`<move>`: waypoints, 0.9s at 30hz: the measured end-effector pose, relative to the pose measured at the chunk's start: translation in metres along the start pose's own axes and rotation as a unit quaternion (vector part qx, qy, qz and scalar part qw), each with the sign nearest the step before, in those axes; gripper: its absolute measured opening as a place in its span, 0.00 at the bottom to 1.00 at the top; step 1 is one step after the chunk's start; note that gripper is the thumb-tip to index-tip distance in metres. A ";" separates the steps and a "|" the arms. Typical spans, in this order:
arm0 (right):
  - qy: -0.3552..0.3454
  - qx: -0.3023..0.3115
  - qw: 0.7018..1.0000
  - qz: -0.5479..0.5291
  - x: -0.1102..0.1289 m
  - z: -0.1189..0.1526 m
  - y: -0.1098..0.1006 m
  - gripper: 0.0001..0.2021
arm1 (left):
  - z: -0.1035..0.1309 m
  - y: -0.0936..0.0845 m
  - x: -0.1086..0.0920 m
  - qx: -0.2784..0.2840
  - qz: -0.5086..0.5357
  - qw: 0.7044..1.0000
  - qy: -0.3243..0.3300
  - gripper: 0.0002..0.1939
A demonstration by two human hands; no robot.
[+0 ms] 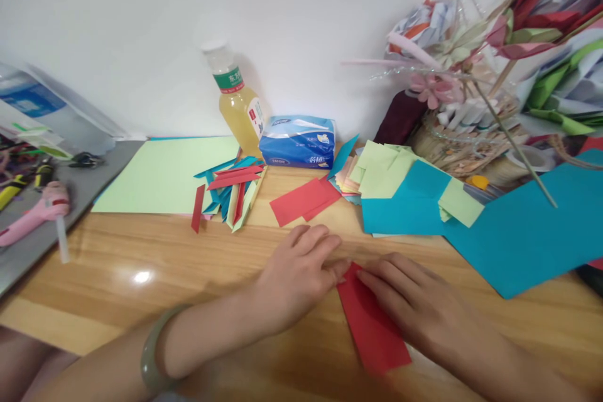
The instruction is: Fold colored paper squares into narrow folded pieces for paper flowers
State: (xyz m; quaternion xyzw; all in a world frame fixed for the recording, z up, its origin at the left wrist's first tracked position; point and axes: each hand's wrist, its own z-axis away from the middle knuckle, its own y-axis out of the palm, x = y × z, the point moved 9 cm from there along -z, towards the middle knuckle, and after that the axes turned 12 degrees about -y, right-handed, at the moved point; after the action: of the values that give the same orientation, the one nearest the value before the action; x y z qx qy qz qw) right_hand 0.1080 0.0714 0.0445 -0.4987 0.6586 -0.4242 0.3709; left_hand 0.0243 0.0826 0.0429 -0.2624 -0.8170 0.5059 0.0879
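A red paper rectangle (374, 326) lies slanted on the wooden table, near its front edge. At its top left corner, the thumb and a finger of my left hand (299, 276) close on the paper, while the other fingers bend above the table. My right hand (414, 295) rests along the paper's right side, its fingers together and pressing it near the top. Part of the paper is covered by that hand. Just beyond my hands, two more red paper rectangles (294, 201) overlap on the table.
Folded paper strips (233, 188) are heaped on light green sheets (136, 182). Behind stand a drink bottle (240, 113) and a tissue pack (298, 143). Cut green pieces (384, 169) and blue sheets (527, 232) lie right, beside paper flowers (527, 25). A pink glue gun (49, 204) lies left.
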 end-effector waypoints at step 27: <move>0.051 0.010 0.992 -0.114 -0.006 0.037 -0.008 0.11 | -0.004 0.001 0.005 0.103 0.087 0.991 -0.013 0.11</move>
State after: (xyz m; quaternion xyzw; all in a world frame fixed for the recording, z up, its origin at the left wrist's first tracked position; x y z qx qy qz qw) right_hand 0.1456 0.0690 0.0389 -0.5448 0.6108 -0.4952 0.2912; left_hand 0.0224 0.0888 0.0436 -0.3155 -0.7355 0.5966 0.0601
